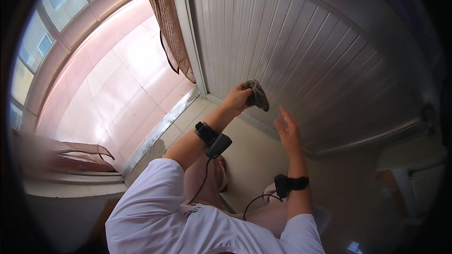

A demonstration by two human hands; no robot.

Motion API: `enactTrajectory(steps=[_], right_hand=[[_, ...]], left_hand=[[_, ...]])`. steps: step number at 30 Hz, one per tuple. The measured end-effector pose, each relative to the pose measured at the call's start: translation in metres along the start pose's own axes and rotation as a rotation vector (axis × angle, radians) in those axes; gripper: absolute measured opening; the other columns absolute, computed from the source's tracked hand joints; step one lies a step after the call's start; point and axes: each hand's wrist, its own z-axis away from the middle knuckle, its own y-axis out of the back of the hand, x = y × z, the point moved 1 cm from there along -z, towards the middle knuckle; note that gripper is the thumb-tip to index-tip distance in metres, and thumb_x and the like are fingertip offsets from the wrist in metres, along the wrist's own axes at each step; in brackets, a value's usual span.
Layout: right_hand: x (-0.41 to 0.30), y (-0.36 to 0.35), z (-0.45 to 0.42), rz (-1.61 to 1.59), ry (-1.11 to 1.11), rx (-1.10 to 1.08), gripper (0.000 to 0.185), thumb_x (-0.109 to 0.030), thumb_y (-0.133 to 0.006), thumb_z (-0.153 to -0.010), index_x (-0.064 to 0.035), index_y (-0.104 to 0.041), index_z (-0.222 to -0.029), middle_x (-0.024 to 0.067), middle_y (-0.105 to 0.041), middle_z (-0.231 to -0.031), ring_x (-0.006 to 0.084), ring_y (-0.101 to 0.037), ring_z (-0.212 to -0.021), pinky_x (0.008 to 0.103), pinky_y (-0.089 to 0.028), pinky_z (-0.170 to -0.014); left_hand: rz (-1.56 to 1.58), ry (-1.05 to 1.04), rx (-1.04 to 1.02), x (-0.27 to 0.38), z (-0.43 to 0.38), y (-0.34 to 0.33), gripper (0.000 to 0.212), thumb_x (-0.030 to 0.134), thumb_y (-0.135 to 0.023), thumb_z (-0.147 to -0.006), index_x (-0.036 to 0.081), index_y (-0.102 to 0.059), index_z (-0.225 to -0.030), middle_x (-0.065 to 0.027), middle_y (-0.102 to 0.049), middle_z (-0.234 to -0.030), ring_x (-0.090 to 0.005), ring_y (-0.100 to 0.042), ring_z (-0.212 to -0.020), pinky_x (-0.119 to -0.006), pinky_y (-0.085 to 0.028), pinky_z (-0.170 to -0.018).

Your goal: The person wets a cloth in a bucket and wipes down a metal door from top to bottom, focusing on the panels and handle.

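My left hand (239, 97) grips a crumpled dark grey cloth (260, 95), part of it hidden by my fingers. Both are at the lower part of a ribbed, pale metal door panel (254, 35); I cannot tell whether the cloth touches it. To the right, my right hand (287, 127) is raised with its fingers apart and holds nothing. It is slightly blurred and hovers in front of the panel's lower edge. Each forearm wears a black strap with a small device, the left one (213, 140) and the right one (291, 185), and a cable runs from each.
A doorway with a worn stone sill (159, 134) opens on the left to pale floor tiles (120, 88). Brown mesh curtains (169, 17) hang at its side, and another mesh piece (84, 155) lies lower left. Beige floor (247, 151) lies below me; a dark handle (429, 118) is far right.
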Motion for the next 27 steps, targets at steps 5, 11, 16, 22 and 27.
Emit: enactTrajectory(steps=[5,11,16,22,27], right_hand=[[-0.075,-0.046,-0.031,-0.410,-0.304,-0.143,0.059,-0.008,-0.062,-0.084,-0.0089,-0.036,-0.137,0.0096,-0.052,-0.114,0.0170,-0.056,-0.092,0.0261,-0.049,-0.070],[-0.058,-0.092,-0.059,-0.173,-0.215,-0.155,0.054,-0.002,-0.059,-0.082,-0.0097,-0.041,-0.133,0.0107,-0.053,-0.113,0.0162,-0.056,-0.093,0.0276,-0.049,-0.070],[-0.101,-0.112,-0.124,0.370,0.289,-0.074,0.049,0.002,-0.060,-0.077,-0.0084,-0.050,-0.124,0.0144,-0.048,-0.121,0.0311,-0.044,-0.116,0.0378,-0.042,-0.092],[-0.166,-0.145,-0.222,1.024,0.950,0.275,0.044,-0.002,-0.057,-0.080,-0.0108,-0.052,-0.122,0.0082,-0.041,-0.134,0.0268,-0.040,-0.123,0.0449,-0.030,-0.104],[-0.094,-0.187,-0.247,1.242,1.117,0.081,0.038,-0.014,-0.048,-0.086,-0.0078,-0.051,-0.123,0.0050,-0.047,-0.132,0.0230,-0.036,-0.128,0.0438,-0.023,-0.108]], left_hand=[[-0.023,-0.009,-0.101,0.008,0.044,-0.009,0.028,0.009,-0.044,-0.091,-0.001,-0.044,-0.117,-0.0122,-0.055,-0.105,-0.0209,-0.059,-0.091,-0.034,-0.052,-0.078],[-0.210,-0.006,-0.082,0.021,0.043,0.038,0.024,0.018,-0.048,-0.091,0.005,-0.054,-0.110,-0.0043,-0.056,-0.105,-0.0138,-0.053,-0.095,-0.029,-0.044,-0.083],[0.042,-0.044,0.168,0.042,0.036,0.114,0.024,0.019,-0.054,-0.087,0.007,-0.057,-0.107,-0.0022,-0.057,-0.102,-0.0147,-0.053,-0.091,-0.031,-0.042,-0.083],[0.417,-0.091,0.359,0.066,0.032,0.157,0.022,0.009,-0.051,-0.083,0.007,-0.056,-0.104,-0.0029,-0.056,-0.096,-0.0177,-0.053,-0.089,-0.035,-0.042,-0.086],[0.462,-0.135,0.406,0.075,0.027,0.165,0.023,0.010,-0.051,-0.083,0.006,-0.054,-0.106,-0.0038,-0.055,-0.098,-0.0177,-0.053,-0.090,-0.036,-0.042,-0.087]])
